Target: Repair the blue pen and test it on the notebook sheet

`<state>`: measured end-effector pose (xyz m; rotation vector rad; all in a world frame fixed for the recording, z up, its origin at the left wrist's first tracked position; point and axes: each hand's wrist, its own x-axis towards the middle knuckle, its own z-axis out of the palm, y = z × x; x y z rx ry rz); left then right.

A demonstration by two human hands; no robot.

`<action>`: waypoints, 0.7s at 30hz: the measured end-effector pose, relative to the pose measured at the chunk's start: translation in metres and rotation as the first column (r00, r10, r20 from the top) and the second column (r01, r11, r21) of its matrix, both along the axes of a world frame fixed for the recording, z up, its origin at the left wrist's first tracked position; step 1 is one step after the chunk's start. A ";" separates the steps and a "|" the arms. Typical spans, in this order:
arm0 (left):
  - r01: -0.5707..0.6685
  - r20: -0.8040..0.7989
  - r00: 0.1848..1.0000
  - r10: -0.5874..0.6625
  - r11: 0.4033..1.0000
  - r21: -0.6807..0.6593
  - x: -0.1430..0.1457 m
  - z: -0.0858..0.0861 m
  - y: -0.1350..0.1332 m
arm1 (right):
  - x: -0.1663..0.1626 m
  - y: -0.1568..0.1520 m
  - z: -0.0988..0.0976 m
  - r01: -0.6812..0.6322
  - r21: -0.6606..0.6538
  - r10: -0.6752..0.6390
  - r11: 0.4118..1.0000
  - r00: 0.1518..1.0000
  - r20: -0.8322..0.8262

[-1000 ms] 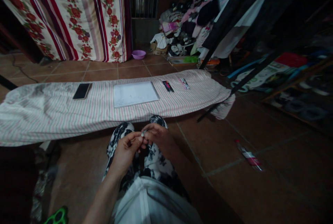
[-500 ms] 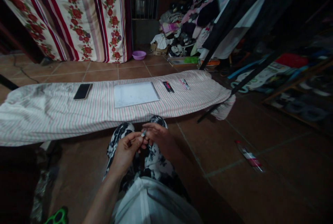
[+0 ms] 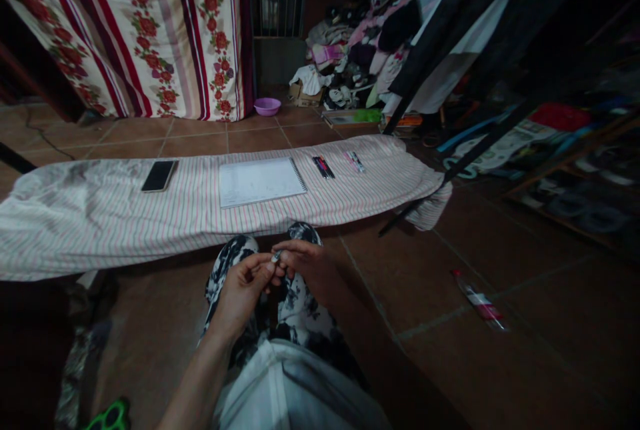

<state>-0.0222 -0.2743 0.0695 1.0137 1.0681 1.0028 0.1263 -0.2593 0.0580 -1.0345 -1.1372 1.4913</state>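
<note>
My left hand (image 3: 243, 289) and my right hand (image 3: 308, 267) meet over my lap, above black-and-white patterned trousers. Both pinch a small silvery object (image 3: 276, 257) between their fingertips; it is too small to name. In front of my knees stands a low board covered in striped cloth (image 3: 100, 217). On it lie a dark phone (image 3: 159, 175), an open spiral notebook (image 3: 260, 181), and several pens (image 3: 323, 166) with more pens (image 3: 355, 161) to the right.
A plastic bottle (image 3: 479, 299) lies on the tiled floor at right. A purple bowl (image 3: 267, 105) sits by a floral curtain (image 3: 140, 23). A heap of clothes (image 3: 370, 43) fills the back. Dark metal legs (image 3: 450, 170) slant at right. A green object (image 3: 107, 417) shows bottom left.
Almost nothing. Both hands stay together over my lap on the small object; my right fingers have curled in slightly.
</note>
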 end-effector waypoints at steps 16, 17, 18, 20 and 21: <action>0.015 -0.099 0.995 -0.011 0.999 0.037 -0.002 -0.003 0.000 | -0.001 -0.001 0.003 0.020 0.028 -0.020 0.999 1.000 -0.018; 0.011 -0.101 0.995 -0.008 1.000 0.022 -0.002 -0.002 0.000 | -0.001 -0.002 0.003 0.027 0.028 -0.026 0.999 1.000 -0.014; 0.010 -0.110 0.994 -0.008 1.000 0.013 -0.001 -0.002 -0.001 | -0.002 -0.002 0.003 0.031 0.031 -0.031 0.999 0.999 -0.007; 0.013 -0.137 0.991 -0.010 1.000 0.025 -0.002 -0.003 -0.001 | -0.002 -0.003 0.003 0.043 0.039 -0.043 0.998 0.999 0.005; 0.017 -0.150 0.989 -0.011 0.999 0.040 -0.002 -0.003 -0.001 | -0.003 -0.003 0.002 0.051 0.042 -0.051 0.998 0.999 0.006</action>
